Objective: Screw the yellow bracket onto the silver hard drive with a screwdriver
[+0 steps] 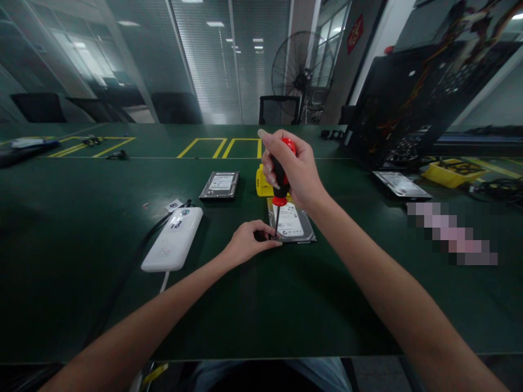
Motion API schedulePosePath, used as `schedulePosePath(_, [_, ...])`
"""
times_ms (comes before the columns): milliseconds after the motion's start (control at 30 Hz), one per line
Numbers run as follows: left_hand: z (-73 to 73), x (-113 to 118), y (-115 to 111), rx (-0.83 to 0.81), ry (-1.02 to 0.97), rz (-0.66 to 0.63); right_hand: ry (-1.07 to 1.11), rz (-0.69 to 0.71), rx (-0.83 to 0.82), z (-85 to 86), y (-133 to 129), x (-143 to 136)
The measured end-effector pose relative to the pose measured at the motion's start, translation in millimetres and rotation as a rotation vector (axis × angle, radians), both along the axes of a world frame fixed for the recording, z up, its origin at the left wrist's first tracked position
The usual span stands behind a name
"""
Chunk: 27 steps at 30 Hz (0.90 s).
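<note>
Clasping the screwdriver (280, 201), the right hand (301, 171) risked jabbing the half-curled left hand (248, 240), whose hold was unclear, should the hard drive (293, 222) shift.

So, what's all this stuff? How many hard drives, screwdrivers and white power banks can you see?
Hard drives: 3
Screwdriver: 1, held in the right hand
White power bank: 1
Total: 5

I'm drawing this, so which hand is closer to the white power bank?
Left. The left hand is at the near left corner of the hard drive, right of the white power bank. The right hand, holding the screwdriver, is farther right.
</note>
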<state>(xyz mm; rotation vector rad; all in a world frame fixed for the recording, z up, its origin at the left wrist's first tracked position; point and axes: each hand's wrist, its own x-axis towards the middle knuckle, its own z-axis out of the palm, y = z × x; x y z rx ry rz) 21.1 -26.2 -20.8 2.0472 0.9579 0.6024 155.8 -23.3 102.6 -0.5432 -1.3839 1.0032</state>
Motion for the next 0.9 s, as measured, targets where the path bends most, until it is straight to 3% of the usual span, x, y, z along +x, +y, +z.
schedulePosePath(500, [6.4, -1.0, -4.3, 0.034, 0.002, 0.055, 0.022, 0.014, 0.016, -3.7, 2.5, 0.3])
schedulePosePath(900, [1.3, -0.6, -1.8, 0.019, 0.006, 0.038, 0.05, 0.024, 0.059, -2.0, 2.2, -0.5])
